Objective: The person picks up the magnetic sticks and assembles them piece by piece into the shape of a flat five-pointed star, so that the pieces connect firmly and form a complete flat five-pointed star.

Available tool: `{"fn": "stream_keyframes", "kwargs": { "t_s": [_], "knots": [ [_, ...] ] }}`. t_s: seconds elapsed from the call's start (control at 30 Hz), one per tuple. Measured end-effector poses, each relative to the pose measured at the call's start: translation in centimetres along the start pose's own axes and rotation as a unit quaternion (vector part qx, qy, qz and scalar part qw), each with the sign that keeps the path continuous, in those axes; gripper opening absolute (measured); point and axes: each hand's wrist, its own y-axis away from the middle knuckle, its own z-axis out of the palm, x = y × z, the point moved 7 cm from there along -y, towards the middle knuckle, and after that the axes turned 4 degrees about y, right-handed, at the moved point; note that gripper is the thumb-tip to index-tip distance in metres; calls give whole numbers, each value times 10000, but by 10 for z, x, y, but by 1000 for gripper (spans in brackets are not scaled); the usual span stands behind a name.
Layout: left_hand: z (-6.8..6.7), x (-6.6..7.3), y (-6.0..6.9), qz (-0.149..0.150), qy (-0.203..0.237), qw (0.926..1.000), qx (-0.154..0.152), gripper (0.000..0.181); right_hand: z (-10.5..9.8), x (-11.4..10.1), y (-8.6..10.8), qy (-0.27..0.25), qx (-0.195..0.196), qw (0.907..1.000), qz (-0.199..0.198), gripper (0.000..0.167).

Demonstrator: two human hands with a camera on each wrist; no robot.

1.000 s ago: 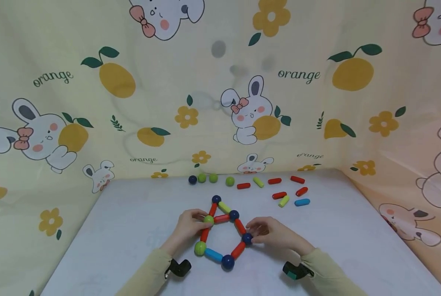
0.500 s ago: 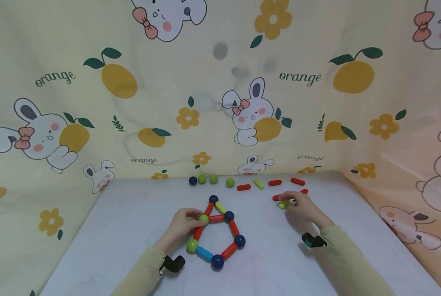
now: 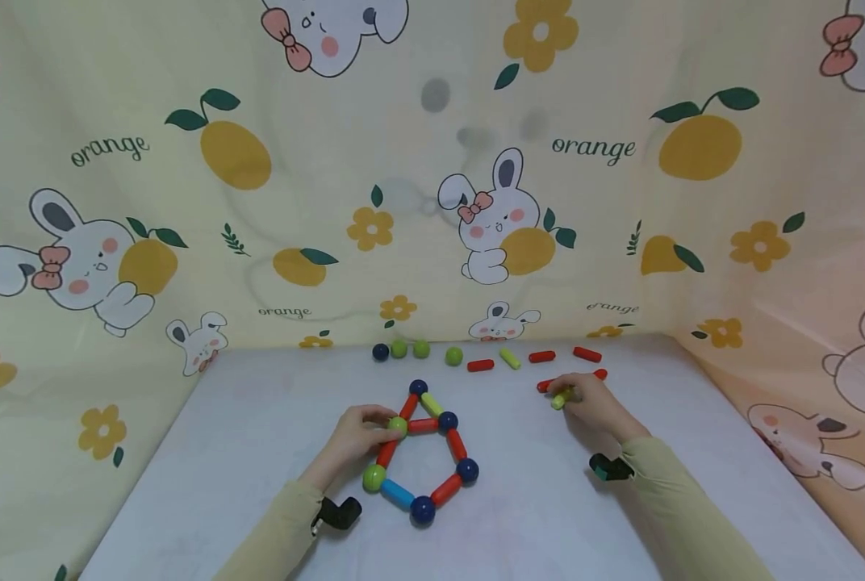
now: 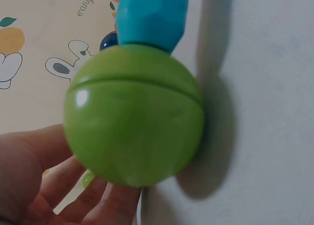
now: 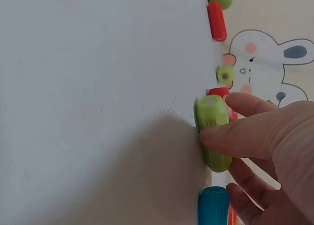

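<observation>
The left hand (image 3: 357, 440) holds the green ball (image 3: 398, 427) at the upper left of a closed frame of rods and balls lying on the table. In the left wrist view a nearer green ball (image 4: 134, 117), joined to a blue rod (image 4: 152, 19), covers part of that hand (image 4: 64, 181). The right hand (image 3: 594, 403) pinches a yellow-green rod (image 3: 562, 398) between thumb and finger; in the right wrist view this rod (image 5: 214, 137) stands beside the thumb. A blue rod (image 5: 213, 205) sits close to the fingers.
Along the back of the table (image 3: 258, 420) lie a dark blue ball (image 3: 380, 352), several green balls (image 3: 421, 349), several red rods (image 3: 480, 365) and another yellow-green rod (image 3: 509, 359). A patterned cloth (image 3: 374, 282) rises behind the table.
The right hand has left the frame's right-hand blue ball, reached to the loose rods at the back right and taken a yellow-green one. The frame has shifted slightly left with the left hand.
</observation>
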Motion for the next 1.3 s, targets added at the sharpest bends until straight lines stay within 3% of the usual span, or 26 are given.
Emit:
{"fn": "stream_keyframes", "kwargs": {
  "t_s": [0.27, 0.43, 0.5, 0.67, 1.07, 1.3],
  "knots": [
    [1, -2, 2, -16, -27, 10000, 30, 35, 4, 0, 5, 65, 109, 9999, 81, 26],
    [-1, -2, 2, -10, -55, 10000, 58, 34, 7, -32, 10, -158, 185, 9985, -500, 27],
    [-2, -2, 2, -30, -54, 10000, 63, 34, 11, -49, 10, -224, 76, 9963, -832, 28],
    [-1, 0, 1, -14, -49, 10000, 60, 35, 25, -78, 7, -450, -215, 9914, -1207, 30],
    [-1, 1, 1, -40, 4, 10000, 55, 34, 66, -111, 0, -729, -843, 9846, -1349, 29],
    [-1, 2, 2, 0, -61, 10000, 74, 33, 81, -119, -3, -775, -1055, 9845, -1167, 29]
  ]
}}
